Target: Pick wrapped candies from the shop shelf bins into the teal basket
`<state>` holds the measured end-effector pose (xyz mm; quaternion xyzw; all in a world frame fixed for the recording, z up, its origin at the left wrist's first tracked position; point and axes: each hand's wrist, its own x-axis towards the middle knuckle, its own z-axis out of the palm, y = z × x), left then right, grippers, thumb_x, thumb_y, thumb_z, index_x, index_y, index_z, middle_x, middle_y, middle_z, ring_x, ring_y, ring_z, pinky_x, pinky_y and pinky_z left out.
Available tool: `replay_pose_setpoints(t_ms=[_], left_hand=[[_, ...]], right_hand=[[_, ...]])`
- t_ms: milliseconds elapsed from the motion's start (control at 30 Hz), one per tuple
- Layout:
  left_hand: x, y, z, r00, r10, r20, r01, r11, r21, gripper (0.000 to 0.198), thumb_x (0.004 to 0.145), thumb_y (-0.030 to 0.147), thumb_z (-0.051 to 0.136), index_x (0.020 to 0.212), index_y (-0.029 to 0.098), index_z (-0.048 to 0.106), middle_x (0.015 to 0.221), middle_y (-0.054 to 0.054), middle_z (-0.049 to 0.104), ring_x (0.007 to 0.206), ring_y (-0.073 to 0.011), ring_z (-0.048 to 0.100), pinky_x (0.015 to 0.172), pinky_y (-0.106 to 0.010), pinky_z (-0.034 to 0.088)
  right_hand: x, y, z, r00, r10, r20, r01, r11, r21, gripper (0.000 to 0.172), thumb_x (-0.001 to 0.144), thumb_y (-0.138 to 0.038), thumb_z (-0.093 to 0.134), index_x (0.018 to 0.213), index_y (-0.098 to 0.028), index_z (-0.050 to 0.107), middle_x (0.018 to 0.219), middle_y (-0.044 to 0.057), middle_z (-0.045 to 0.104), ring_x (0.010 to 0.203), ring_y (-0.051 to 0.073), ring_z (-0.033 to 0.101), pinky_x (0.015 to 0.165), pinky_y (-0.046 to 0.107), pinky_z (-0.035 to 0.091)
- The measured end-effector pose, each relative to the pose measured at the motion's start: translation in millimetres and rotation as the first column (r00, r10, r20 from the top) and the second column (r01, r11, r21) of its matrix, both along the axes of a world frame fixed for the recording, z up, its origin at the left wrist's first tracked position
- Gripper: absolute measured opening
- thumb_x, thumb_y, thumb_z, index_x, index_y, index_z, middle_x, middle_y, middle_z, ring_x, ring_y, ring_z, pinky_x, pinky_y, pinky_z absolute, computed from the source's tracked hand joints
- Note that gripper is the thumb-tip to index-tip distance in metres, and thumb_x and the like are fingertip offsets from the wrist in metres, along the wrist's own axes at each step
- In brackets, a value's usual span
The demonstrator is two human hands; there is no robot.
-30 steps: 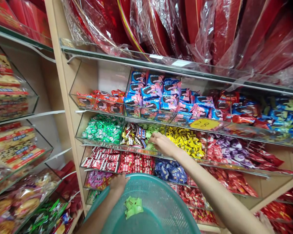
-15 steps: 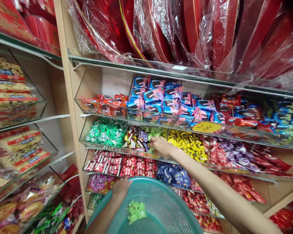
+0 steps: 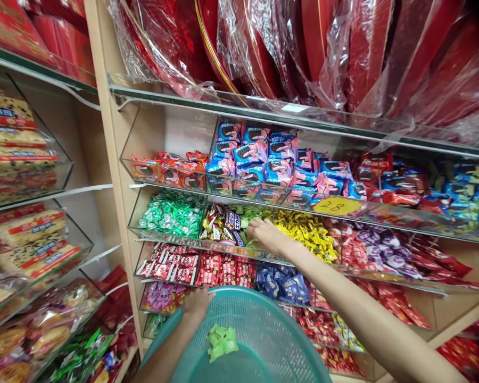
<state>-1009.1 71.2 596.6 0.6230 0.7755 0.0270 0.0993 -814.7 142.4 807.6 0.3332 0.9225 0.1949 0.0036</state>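
My left hand (image 3: 195, 304) is closed over the left rim of a green plastic basket (image 3: 299, 330), which tilts below the shelves. Inside it lie light-green wrapped candies (image 3: 222, 341). My right hand (image 3: 266, 234) reaches into a clear shelf bin, among light-green wrapped packets (image 3: 251, 214). Its fingers are bent and close together, and the fingertips are partly hidden; what they hold cannot be made out. Left of this hand are brown-and-white chocolate bars (image 3: 232, 221). To its right lie yellow wrapped candies (image 3: 309, 234).
Glass shelf edges (image 3: 239, 198) run just above my right hand. Green candies (image 3: 171, 215) fill the bin at left, and blue packets (image 3: 281, 282) sit below. Blue-and-pink cookie packs (image 3: 249, 153) are on the tier above. A yellow price tag (image 3: 337, 206) hangs there.
The view has shifted slightly. My right hand stays in the same bin, its fingers moved a little among the light-green packets. My left hand keeps its hold on the basket.
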Motion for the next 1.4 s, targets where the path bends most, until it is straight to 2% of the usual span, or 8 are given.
replay_pose_setpoints(t_ms=[200,333,467,700,833,967,1167,1400], left_hand=[[0.9,0.0,2.6,1.000,-0.005,0.013,0.005,1.000,-0.010,0.039,0.086,0.043,0.035,0.110,0.021,0.056,0.098,-0.014,0.066,0.092,-0.0279,0.061,0.073,-0.038,0.047],[2.8,-1.8,5.3,1.000,-0.001,0.005,0.001,1.000,-0.023,0.039,0.086,0.043,0.035,0.110,0.019,0.056,0.097,-0.014,0.066,0.092,-0.0274,0.061,0.074,-0.037,0.047],[3.5,-3.2,4.4,1.000,-0.007,-0.009,0.007,1.000,-0.018,0.040,0.086,0.041,0.035,0.110,0.016,0.055,0.098,-0.015,0.066,0.093,-0.0286,0.061,0.074,-0.038,0.047],[3.1,-4.3,6.7,1.000,-0.023,-0.011,0.023,1.000,-0.002,0.040,0.087,0.040,0.035,0.111,0.015,0.053,0.100,-0.015,0.065,0.094,-0.0284,0.060,0.075,-0.037,0.046],[3.6,-5.4,9.7,1.000,-0.004,0.012,0.004,1.000,-0.012,0.039,0.086,0.041,0.037,0.111,0.017,0.054,0.101,-0.015,0.065,0.094,-0.0272,0.060,0.076,-0.036,0.044],[3.0,-5.6,9.5,1.000,-0.006,0.027,0.007,1.000,-0.013,0.038,0.086,0.041,0.037,0.111,0.017,0.054,0.099,-0.014,0.065,0.092,-0.0267,0.060,0.076,-0.036,0.044],[2.3,-6.1,10.6,0.999,-0.009,0.035,0.010,1.000,-0.028,0.039,0.085,0.041,0.036,0.112,0.017,0.054,0.100,-0.014,0.065,0.093,-0.0277,0.059,0.075,-0.035,0.044],[1.1,-6.4,11.6,0.999,-0.016,0.042,0.017,1.000,-0.026,0.040,0.086,0.040,0.037,0.112,0.017,0.054,0.100,-0.014,0.065,0.093,-0.0282,0.060,0.075,-0.037,0.045]], right_hand=[[5.0,-24.4,11.2,0.975,0.040,-0.220,-0.044,0.999,-0.014,0.007,0.080,-0.014,0.050,0.086,-0.017,0.051,0.086,0.005,0.057,0.086,0.017,0.047,0.072,0.028,0.028],[-8.7,-59.0,-4.7,0.894,0.213,-0.395,-0.299,0.939,-0.169,0.006,0.082,-0.017,0.048,0.086,-0.018,0.052,0.082,0.003,0.057,0.079,0.014,0.048,0.072,0.026,0.031],[-24.1,-68.6,-67.4,0.875,0.216,-0.432,-0.417,0.790,-0.449,0.008,0.077,-0.018,0.055,0.085,-0.017,0.055,0.081,0.001,0.058,0.075,0.012,0.048,0.067,0.021,0.034],[-19.8,-47.1,-196.7,0.873,-0.276,-0.401,-0.139,0.648,-0.749,0.011,0.064,-0.016,0.061,0.075,-0.017,0.058,0.063,-0.006,0.052,0.058,0.008,0.042,0.053,0.019,0.031],[-14.9,-46.8,-236.7,0.803,-0.425,-0.418,-0.154,0.530,-0.834,0.009,0.061,-0.013,0.062,0.068,-0.018,0.059,0.062,-0.005,0.055,0.058,0.010,0.045,0.054,0.022,0.034],[-14.2,-44.1,-255.7,0.737,-0.535,-0.413,-0.178,0.437,-0.882,0.009,0.063,-0.015,0.061,0.071,-0.016,0.060,0.062,-0.004,0.057,0.054,0.009,0.047,0.052,0.020,0.038],[-15.9,-47.4,-263.7,0.759,-0.529,-0.379,-0.126,0.452,-0.883,0.012,0.065,-0.016,0.059,0.077,-0.016,0.061,0.063,-0.002,0.060,0.055,0.009,0.051,0.051,0.019,0.039],[-12.1,-59.2,-252.3,0.816,-0.477,-0.325,0.081,0.652,-0.754,0.009,0.066,-0.021,0.060,0.074,-0.019,0.062,0.071,0.001,0.062,0.072,0.017,0.055,0.064,0.026,0.040]])
